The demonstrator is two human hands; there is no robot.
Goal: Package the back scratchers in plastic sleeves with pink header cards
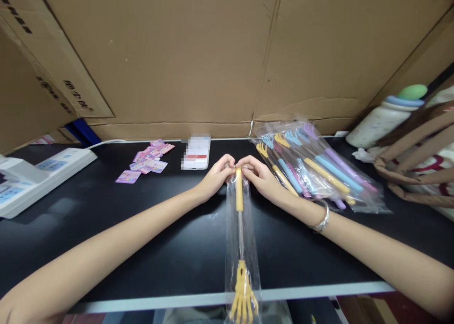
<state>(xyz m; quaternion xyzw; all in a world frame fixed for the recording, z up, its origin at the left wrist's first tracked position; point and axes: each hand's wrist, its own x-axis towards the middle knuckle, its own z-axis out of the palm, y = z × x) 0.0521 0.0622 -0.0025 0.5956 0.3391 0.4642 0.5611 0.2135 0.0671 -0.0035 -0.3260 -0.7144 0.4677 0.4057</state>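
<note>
A yellow back scratcher with a metal shaft and claw head lies inside a narrow clear plastic bag on the black table, claw end over the near edge. My left hand and my right hand both pinch the far, open end of the bag around the scratcher's handle tip, fingers closed. A silver bracelet is on my right wrist.
A pile of bagged scratchers in several colours lies right of my hands. A phone and pink cards sit further back, a white power strip at left, a bottle and a bag at right. Cardboard walls the back.
</note>
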